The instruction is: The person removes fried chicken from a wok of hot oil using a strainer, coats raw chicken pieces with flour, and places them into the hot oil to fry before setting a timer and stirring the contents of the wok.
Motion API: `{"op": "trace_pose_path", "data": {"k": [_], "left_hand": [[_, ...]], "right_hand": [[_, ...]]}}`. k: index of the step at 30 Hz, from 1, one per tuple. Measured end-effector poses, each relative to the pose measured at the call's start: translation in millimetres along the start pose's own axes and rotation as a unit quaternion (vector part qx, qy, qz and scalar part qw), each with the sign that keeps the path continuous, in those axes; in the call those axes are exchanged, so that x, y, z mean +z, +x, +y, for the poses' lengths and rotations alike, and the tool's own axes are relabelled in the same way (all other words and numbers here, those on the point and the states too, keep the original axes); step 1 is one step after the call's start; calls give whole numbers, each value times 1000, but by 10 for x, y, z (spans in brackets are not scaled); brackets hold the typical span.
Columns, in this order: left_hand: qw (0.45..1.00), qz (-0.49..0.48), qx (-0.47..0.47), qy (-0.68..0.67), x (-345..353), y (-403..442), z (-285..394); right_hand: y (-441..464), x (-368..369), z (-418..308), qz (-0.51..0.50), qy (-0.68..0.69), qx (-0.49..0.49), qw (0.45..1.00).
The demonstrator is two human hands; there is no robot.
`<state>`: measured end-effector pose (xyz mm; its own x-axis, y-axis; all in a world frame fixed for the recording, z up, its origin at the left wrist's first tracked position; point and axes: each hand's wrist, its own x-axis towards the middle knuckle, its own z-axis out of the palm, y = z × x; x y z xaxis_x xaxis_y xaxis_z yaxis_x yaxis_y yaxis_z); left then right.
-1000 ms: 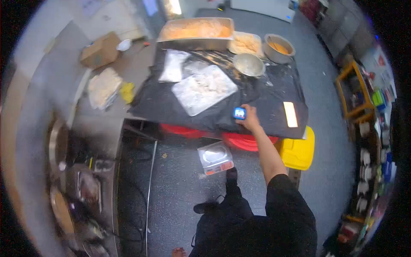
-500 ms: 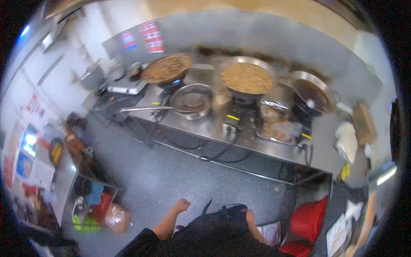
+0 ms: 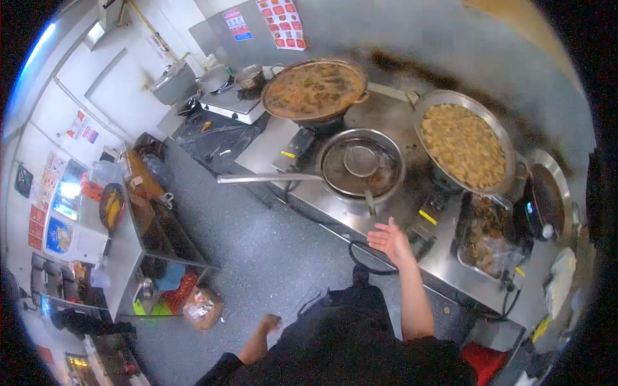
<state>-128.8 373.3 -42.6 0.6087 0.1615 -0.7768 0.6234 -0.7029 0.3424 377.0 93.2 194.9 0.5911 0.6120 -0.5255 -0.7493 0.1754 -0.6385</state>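
Observation:
My right hand (image 3: pixel 389 241) is open, fingers spread and empty, just in front of the steel counter's edge. Beyond it sits a long-handled pot (image 3: pixel 362 166) of dark liquid; a round strainer (image 3: pixel 360 161) rests inside, and a short handle leans over the near rim. Low at the left, my left hand (image 3: pixel 271 321) hangs over the floor, its fingers curled and too blurred to tell what, if anything, they hold. Behind the pot is a wide pan (image 3: pixel 315 89) of reddish-brown liquid. To the right a large pan (image 3: pixel 463 139) holds pale chunks.
A metal tray (image 3: pixel 486 238) with plastic over it lies on the counter's right part, beside a dark-filled pan (image 3: pixel 547 196). Black cables loop along the counter's front edge. At left stand a shelf unit (image 3: pixel 125 270) and a cardboard box (image 3: pixel 203 307).
The view has swung from the black-covered table to the cooking counter and come closer to it. My right hand no longer holds the small blue device and now reaches toward the pots.

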Motion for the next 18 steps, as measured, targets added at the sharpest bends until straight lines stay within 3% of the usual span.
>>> {"op": "trace_pose_path", "data": {"k": [2,3,4,5,6,7,8,10,12,14,15,17,18], "left_hand": [[947,144,-107,-265,-290,703,-470],[932,158,-224,-235,-925,766,6],[933,240,-107,-246,-1544,693,318],[933,259,-97,-228,-2195,677,733],[927,305,36,-215,-2454,1175,495],[898,267,14,-349,-2945,1362,660],[915,250,13,-317,-3531,1325,1076],[864,247,210,-386,-4171,1826,1082],[861,217,284,-361,-4547,2377,869],[866,74,127,-477,-5091,2327,1278],[827,67,79,-552,-5084,2642,1094],[789,58,112,-601,-5151,2529,1114],[810,74,111,-571,-5164,2587,1083]], "right_hand": [[371,173,-191,-16,2,15,1000],[604,147,-212,-14,-21,15,1000],[776,155,-204,-9,-42,14,999],[837,254,-247,14,-61,14,998],[838,404,-340,40,-78,12,996],[823,573,-418,68,-91,12,993],[825,763,-451,109,-87,1,990],[945,885,-345,103,-73,-36,991],[895,1166,-109,139,-9,-102,985],[830,1311,181,175,12,-113,978],[760,1396,327,188,12,-112,976],[616,1640,425,207,46,-131,969],[582,1721,496,220,55,-138,964]]}}
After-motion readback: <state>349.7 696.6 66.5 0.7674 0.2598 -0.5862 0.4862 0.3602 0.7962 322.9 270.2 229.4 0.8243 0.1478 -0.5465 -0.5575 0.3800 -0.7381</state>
